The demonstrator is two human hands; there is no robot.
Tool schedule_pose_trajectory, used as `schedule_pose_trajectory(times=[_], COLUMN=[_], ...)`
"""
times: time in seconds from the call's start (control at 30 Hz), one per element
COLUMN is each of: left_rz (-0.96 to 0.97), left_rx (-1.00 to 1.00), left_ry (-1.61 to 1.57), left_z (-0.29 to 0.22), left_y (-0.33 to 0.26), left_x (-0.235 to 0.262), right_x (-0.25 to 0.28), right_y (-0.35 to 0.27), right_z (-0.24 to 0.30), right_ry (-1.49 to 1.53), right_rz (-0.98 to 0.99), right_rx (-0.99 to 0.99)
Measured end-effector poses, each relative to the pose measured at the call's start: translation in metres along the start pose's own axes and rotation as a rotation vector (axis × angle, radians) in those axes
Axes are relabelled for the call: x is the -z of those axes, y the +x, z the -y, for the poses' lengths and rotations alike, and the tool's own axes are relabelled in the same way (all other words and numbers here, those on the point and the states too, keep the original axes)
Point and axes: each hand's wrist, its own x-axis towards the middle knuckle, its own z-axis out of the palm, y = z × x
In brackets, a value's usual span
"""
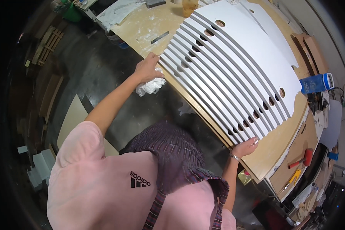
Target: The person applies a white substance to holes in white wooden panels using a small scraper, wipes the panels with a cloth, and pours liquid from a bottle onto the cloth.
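White panels with oval holes (pixel 226 73) lie across a wooden worktable, overlapping in a stepped fan with grey edges showing. My left hand (pixel 146 69) is closed around a crumpled white cloth (pixel 151 87), its fingertips at the far left corner of the nearest panel. At that panel's near right corner, my right hand (pixel 244 148) has its fingers closed on the edge. Part of each hand's grip is hidden from this view.
The wooden worktable (pixel 136 36) carries a thin dark metal strip (pixel 160 37) and an amber container (pixel 189 7). Beyond the panels' right end lies a blue bottle (pixel 316 83). A red-headed mallet (pixel 307 157) and a yellow-handled tool (pixel 295 176) lie at the right.
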Motion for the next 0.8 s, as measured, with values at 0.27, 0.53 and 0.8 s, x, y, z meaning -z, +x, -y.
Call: schedule_pose_trajectory(times=[0.27,0.53,0.8], left_rz=[-0.038,-0.136,-0.270], left_rx=[0.035,0.013,-0.147], left_ry=[-0.073,-0.124,-0.103], left_z=[-0.003,0.007,0.010], left_y=[0.001,-0.007,0.014], left_x=[0.003,-0.012,-0.016], right_x=[-0.014,-0.011,-0.008], right_y=[-0.005,0.001,-0.016], right_z=[0.012,0.005,0.008], right_ry=[-0.233,-0.257,-0.295], right_rz=[-0.166,-0.169,-0.236], right_rx=[0.033,0.049,0.088])
